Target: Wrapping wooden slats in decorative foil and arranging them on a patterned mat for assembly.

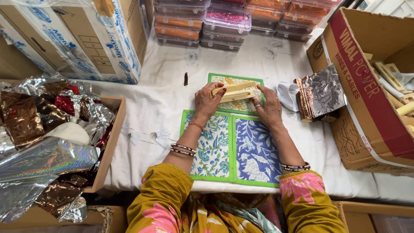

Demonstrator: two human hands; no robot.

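Both hands pinched the pale wooden slotted block (235, 91): left hand (208, 101) w/ fingertips, right hand (268, 108) steadying, centre frame. Block looked bare; foil sheet stack (320, 91) at right lay unused.

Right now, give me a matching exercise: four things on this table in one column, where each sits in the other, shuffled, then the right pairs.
Things:
1. wooden mould
2. stack of foil sheets
3. lidded plastic boxes
4. crumpled foil wrappers

Places:
A. in the open box on the left
B. stacked at the far edge of the table
C. held between the left hand and the right hand
D. just right of the white cloth

Pairs: 1-C, 2-D, 3-B, 4-A
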